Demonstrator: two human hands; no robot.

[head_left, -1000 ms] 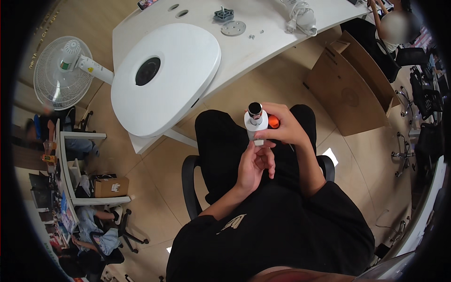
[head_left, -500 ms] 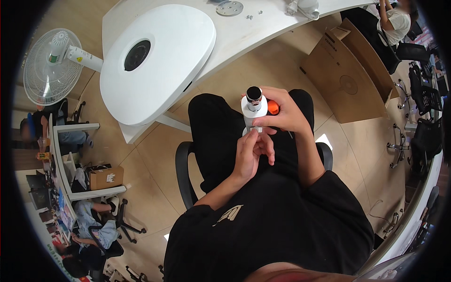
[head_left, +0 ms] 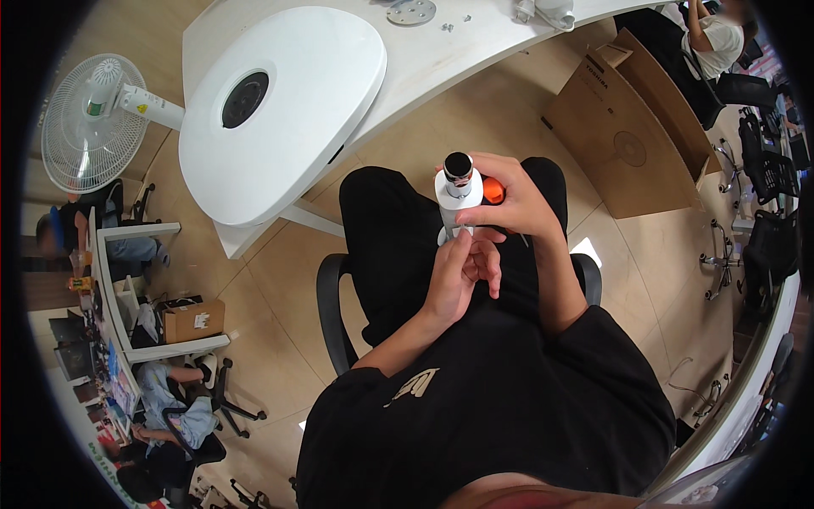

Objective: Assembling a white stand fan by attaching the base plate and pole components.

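Note:
I sit on a black chair and hold a white cylinder [head_left: 459,188] with a black round end upright over my lap. My right hand [head_left: 514,202] wraps around its side, and an orange part [head_left: 493,192] shows between the fingers. My left hand [head_left: 462,270] touches the cylinder's lower end from below, fingers curled against it. The bottom of the cylinder is hidden by both hands.
A white desk [head_left: 441,59] curves ahead, bearing a large white oval shell [head_left: 280,110] with a dark round hole, a metal disc [head_left: 411,12] and small parts. A white fan [head_left: 89,123] stands left. A cardboard box [head_left: 623,140] leans right. Other people sit at desks around.
The view has shifted, so the desk and shell sit higher in the picture. Both hands keep their hold on the cylinder; my left fingers have shifted slightly at its base.

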